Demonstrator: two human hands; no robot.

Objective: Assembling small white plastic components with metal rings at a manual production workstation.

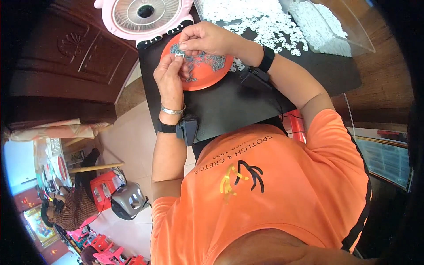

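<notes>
We've got both arms reaching forward over the black table [221,106], hands nearly meeting above the far left part of an orange plate [203,83]. Our left hand [170,79] comes up fairly straight from the near side, palm turned in toward the right. Its thumb and index are pinched narrow on a small white piece [179,55], with the other fingers curled in loosely. Our right hand [211,39] swings in from the right, elbow bent, back of the hand up. Thumb and index look close together right by that piece, but we honestly can't tell how tight, or if anything tiny sits between them. Little grey pins [215,62] lie scattered on the plate under our hands. More white pieces [287,37] spread across the far right, and a pink fan [125,27] stands far left.
</notes>
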